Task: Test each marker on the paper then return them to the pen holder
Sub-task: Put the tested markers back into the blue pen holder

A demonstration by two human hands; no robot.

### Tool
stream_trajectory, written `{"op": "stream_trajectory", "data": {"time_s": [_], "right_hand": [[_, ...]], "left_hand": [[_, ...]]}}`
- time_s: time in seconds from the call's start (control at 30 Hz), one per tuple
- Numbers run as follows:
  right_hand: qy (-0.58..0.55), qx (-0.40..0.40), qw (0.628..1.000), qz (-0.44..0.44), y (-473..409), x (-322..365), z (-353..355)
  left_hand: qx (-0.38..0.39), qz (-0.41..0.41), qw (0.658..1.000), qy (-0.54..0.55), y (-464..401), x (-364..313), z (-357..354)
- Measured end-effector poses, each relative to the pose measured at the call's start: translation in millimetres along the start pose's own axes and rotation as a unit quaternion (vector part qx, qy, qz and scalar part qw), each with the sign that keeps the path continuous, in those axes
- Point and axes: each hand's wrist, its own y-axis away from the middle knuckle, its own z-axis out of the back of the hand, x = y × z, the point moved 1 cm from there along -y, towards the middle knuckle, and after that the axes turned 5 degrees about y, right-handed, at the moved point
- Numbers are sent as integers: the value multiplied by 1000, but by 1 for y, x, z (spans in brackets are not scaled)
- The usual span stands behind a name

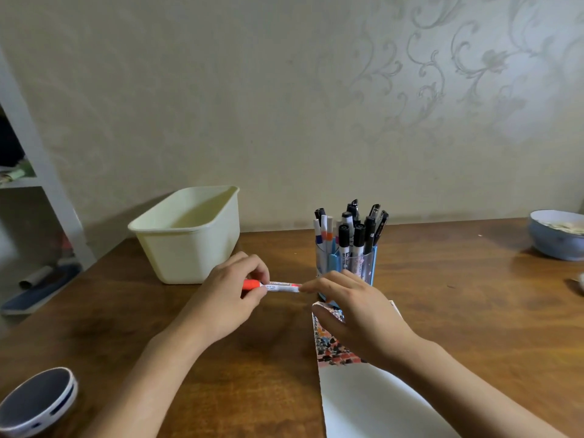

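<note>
Now — both hands (227, 289) pinch red marker (275, 286) | level — above table (458, 298)

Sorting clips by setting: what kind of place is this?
Probably a home desk: a wooden table against patterned wallpaper, with a pen holder of markers and a bowl.

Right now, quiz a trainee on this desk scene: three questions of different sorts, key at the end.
1. True or false: the orange marker is held by both hands.
2. Which container stands left of the pen holder: A) cream tub B) blue bowl?
3. Fill in: the paper lies under the ___ hand.

Key: 1 true, left hand at the cap end; 2 A; 3 right.
</note>
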Motion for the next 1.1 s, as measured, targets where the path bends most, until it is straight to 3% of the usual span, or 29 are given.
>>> {"op": "stream_trajectory", "data": {"time_s": [0.33,0.53,0.63,0.9,1.1], "right_hand": [[-8,-23,1000,17,-1,7,1],[-3,-79,997,2,-5,-4,19],[-35,-101,993,-40,-6,-12,33],[-103,-169,976,-89,-7,-23,44],[-131,-205,967,-78,-8,-27,50]], "left_hand": [[81,-45,987,133,6,-23,-9],[44,1,952,304,-1,-21,-16],[-2,19,967,255,-18,-17,-24],[36,-61,994,88,-53,-33,-47],[31,-76,990,112,-60,-30,-47]]}}
